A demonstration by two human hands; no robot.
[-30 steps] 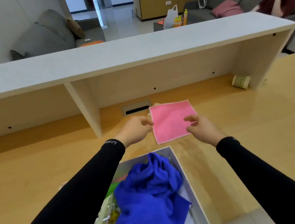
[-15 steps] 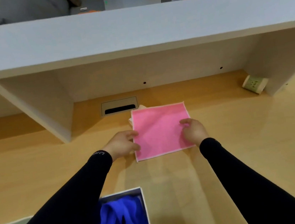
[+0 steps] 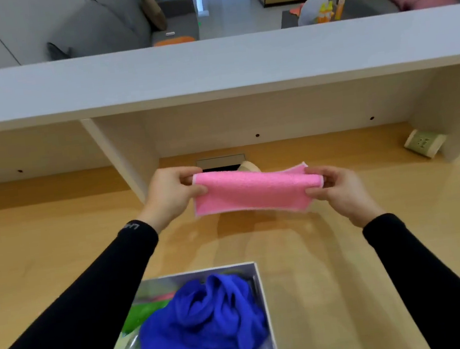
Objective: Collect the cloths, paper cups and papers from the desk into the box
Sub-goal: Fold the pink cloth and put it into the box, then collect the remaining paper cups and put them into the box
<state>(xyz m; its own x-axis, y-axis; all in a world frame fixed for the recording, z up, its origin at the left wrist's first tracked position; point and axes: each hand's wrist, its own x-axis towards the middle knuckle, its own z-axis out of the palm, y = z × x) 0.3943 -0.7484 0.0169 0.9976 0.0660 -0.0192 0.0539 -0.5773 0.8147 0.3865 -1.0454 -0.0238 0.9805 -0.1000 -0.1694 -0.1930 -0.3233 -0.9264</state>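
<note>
A pink cloth (image 3: 254, 191) hangs folded in half above the wooden desk, stretched between both hands. My left hand (image 3: 172, 194) pinches its left end and my right hand (image 3: 337, 187) pinches its right end. Behind the cloth a beige paper cup (image 3: 248, 167) lies on the desk, mostly hidden. The white box (image 3: 262, 292) sits at the near edge below the cloth. It holds a crumpled blue cloth (image 3: 212, 324), green and pink papers (image 3: 141, 312) and a printed plastic packet.
A white shelf (image 3: 210, 69) spans the desk, with a divider panel (image 3: 125, 155) just left of my left hand. A cable slot (image 3: 220, 162) lies behind the cloth. A socket block (image 3: 423, 144) rests at the far right. Sofas stand beyond.
The pink cloth lay flat on the desk under both hands. Now it is lifted off the desk and folded in half, held by its two ends.
</note>
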